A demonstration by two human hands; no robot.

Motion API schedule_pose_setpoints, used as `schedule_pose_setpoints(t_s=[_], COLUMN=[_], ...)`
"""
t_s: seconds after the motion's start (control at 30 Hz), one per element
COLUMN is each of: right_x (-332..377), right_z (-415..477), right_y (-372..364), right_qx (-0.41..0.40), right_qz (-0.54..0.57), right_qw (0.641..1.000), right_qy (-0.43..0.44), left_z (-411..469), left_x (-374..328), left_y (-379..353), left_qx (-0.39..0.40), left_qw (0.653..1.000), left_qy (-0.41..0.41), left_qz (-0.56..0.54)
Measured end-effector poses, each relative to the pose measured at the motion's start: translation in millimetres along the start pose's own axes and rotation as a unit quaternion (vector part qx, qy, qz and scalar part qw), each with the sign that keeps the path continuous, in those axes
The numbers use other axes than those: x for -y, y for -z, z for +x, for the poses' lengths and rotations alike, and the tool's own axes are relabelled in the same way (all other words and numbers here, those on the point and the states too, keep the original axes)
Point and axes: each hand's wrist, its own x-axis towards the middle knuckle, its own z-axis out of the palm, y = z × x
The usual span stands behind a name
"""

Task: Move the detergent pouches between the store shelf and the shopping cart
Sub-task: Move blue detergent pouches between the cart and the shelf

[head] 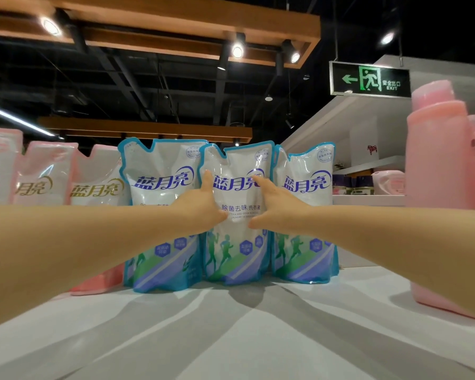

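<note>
Head view. My left hand [200,198] and right hand [277,201] reach over the white shelf [231,330] to the middle pouch [236,259], which stands upright between the left pouch [159,193] and the right pouch [305,209], touching both. On each hand the forefinger lies straight up the pouch face and the thumb spreads wide below it. The fingers press flat and pinch nothing that I can see; whether the others tuck behind the pouch edges I cannot tell. The cart is out of view.

Risks, as I judge them:
- The film looks slick and the contents soft, so a flat-palmed squeeze may let the pouch sag and slide out as it lifts.
- The neighbours lean on it, so pulling it forward may topple one or both.
- A wide swing to my right may knock the pink bottle [436,187] near that forearm.
- The pink pouches [47,176] farther left stand apart and seem safe.
</note>
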Motion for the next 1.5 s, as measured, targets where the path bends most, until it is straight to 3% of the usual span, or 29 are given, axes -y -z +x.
schedule_pose_setpoints(t_s=[0.1,0.17,0.23,0.3,0.33,0.4,0.57,0.63,0.73,0.97,1.1,1.23,1.5], right_x=[-4,-6,-9,-15,-19,-24,-22,-12,4,19,13,11,3], right_z=[-9,-17,-21,-20,-20,-21,-25,-27,-23,-7,-11,-11,-8], right_y=[3,6,11,18,22,26,20,12,-1,-15,-22,-28,-26], right_qx=[-0.021,-0.046,-0.072,-0.086,-0.083,-0.065,-0.042,0.000,0.064,0.169,0.149,0.129,0.126], right_qz=[-0.021,-0.121,-0.301,-0.470,-0.516,-0.547,-0.452,-0.385,-0.332,-0.306,-0.316,-0.319,-0.255], right_qw=[0.999,0.990,0.948,0.871,0.844,0.824,0.876,0.908,0.928,0.935,0.935,0.936,0.957], right_qy=[0.028,0.049,0.076,0.112,0.124,0.133,0.161,0.164,0.154,0.058,0.062,0.070,0.060], left_z=[-2,-5,-5,-3,0,6,22,28,34,40,32,9,10], left_x=[3,3,1,-4,-6,-10,-11,-10,-12,-10,-10,-8,-6], left_y=[2,4,4,2,1,0,0,-2,-3,-4,-7,-24,-40], left_qx=[0.013,0.033,0.051,0.058,0.059,0.064,0.085,0.093,0.099,0.106,0.095,0.156,0.110], left_qw=[0.999,0.998,0.995,0.993,0.991,0.988,0.982,0.980,0.979,0.993,0.995,0.987,0.991], left_qy=[-0.026,-0.045,-0.062,-0.062,-0.061,-0.061,-0.055,-0.053,-0.053,-0.006,-0.002,0.016,0.020], left_qz=[0.017,0.024,0.053,0.087,0.102,0.123,0.161,0.170,0.173,0.055,0.004,-0.027,-0.075])
